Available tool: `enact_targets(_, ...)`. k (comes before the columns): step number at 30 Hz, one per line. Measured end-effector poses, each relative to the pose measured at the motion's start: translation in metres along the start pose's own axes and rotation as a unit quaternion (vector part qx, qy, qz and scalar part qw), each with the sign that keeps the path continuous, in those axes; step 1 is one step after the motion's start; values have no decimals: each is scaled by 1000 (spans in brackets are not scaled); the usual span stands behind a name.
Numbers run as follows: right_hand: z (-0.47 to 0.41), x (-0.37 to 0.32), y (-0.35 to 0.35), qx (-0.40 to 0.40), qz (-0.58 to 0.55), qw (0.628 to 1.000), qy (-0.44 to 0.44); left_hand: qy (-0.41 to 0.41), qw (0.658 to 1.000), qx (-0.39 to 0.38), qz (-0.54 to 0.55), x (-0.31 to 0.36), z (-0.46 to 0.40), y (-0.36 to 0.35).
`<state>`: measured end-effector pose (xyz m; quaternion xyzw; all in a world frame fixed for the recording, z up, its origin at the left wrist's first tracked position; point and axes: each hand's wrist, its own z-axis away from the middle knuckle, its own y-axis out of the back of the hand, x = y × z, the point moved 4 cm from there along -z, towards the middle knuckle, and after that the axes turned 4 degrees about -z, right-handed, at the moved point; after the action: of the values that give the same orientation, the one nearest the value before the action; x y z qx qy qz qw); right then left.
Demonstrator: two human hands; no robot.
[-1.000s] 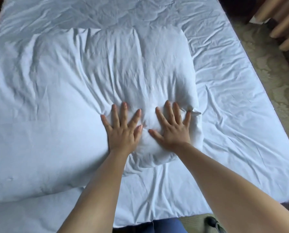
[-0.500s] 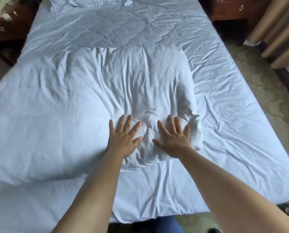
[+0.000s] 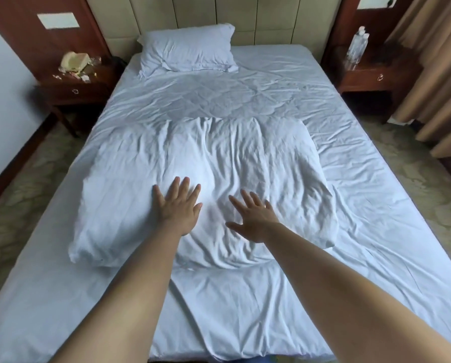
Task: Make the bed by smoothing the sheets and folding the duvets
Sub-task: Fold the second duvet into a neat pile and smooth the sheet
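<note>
1. Head view: the left hand [image 3: 176,208] lies flat, fingers spread, on a folded, wrinkled white duvet [image 3: 219,163].
2. Just right of it, the right hand [image 3: 253,217] is splayed open over the same duvet.
3. Beneath both, a creased white sheet [image 3: 376,205]; well beyond the fingertips, a white pillow [image 3: 187,52].

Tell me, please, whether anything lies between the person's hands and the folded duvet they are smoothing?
Nothing visible does. The left hand and right hand are spread open directly over the folded duvet, with no other object between them and its wrinkled surface.
</note>
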<state>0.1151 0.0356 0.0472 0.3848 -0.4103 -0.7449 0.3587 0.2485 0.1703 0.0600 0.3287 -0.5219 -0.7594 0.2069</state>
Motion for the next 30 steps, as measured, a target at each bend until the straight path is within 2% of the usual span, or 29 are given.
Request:
enact_targets(8, -72, -31, 16, 4, 10, 1000, 24, 16, 1000, -13, 5, -40, -37, -5)
enact_targets(12, -112, -39, 17, 32, 46, 998, 28, 20, 1000, 17, 6, -54, -55, -21)
enact_targets(18, -138, -41, -9, 42, 55, 997, 16, 8, 997, 10, 80, -73, -76, -64)
enact_targets(22, -145, -40, -27, 48, 56, 997, 4, -4, 993, 55, 100, -69, -89, -94)
enact_targets(30, -164, -40, -55, 24, 100, 993, -54, -36, 991, -13, 131, -61, -115, -125)
